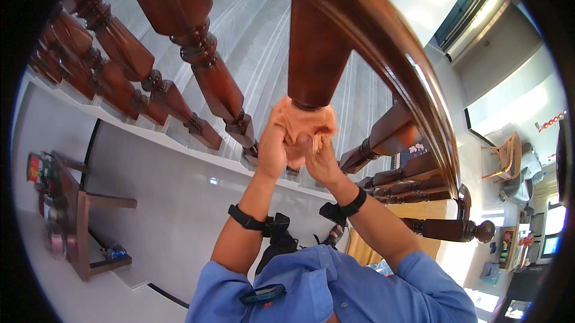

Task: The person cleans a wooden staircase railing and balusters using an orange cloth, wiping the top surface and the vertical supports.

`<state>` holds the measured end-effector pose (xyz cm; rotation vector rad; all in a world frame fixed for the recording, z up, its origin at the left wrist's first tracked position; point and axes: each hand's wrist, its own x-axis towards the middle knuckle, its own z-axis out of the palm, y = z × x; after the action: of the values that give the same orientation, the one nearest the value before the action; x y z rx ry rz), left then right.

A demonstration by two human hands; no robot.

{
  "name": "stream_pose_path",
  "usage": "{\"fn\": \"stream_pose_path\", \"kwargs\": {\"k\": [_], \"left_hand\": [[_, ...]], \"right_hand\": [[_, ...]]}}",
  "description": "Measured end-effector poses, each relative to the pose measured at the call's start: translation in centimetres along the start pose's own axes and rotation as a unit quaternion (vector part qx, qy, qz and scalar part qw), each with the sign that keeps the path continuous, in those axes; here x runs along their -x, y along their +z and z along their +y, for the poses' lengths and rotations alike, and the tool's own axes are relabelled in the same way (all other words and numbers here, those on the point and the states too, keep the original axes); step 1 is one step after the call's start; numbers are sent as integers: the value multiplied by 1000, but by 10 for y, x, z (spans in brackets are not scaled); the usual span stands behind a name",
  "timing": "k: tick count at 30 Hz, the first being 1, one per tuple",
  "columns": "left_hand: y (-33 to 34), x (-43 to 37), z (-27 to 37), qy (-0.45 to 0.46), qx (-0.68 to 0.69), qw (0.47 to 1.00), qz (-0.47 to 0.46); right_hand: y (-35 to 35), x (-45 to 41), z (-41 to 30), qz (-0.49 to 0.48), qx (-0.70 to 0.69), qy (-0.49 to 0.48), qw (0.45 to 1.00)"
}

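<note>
An orange cloth (298, 120) is wrapped around a turned wooden baluster (316, 58) of a staircase railing, just below its thick squared upper block. My left hand (273, 152) grips the cloth from the left side. On the right side, my right hand (320, 159) holds the same cloth, with a frayed edge by its fingers. The part of the baluster under the cloth is hidden. Above both hands curves the glossy brown handrail (382, 40).
More balusters (206, 53) stand to the left and right, with grey stair treads (256, 22) behind them. At the lower left is a wooden table (83, 228) with items on it. A newel post (449, 230) and a wooden chair (510, 156) are at the right.
</note>
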<state>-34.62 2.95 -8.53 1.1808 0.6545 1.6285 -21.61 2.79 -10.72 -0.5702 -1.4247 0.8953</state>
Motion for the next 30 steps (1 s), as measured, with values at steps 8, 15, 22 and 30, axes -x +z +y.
{"fn": "stream_pose_path", "kwargs": {"k": [8,15,22,30], "left_hand": [[-103,101,-173,-290,68,952,69],[-79,103,-216,-371,91,914,140],[-129,148,-173,-361,-141,905,176],[-58,61,70,46,-296,913,278]], "right_hand": [[0,46,81,-93,53,337,936],[-58,124,201,-259,276,370,848],[35,69,68,-62,120,585,800],[-1,59,-47,-152,260,143,943]]}}
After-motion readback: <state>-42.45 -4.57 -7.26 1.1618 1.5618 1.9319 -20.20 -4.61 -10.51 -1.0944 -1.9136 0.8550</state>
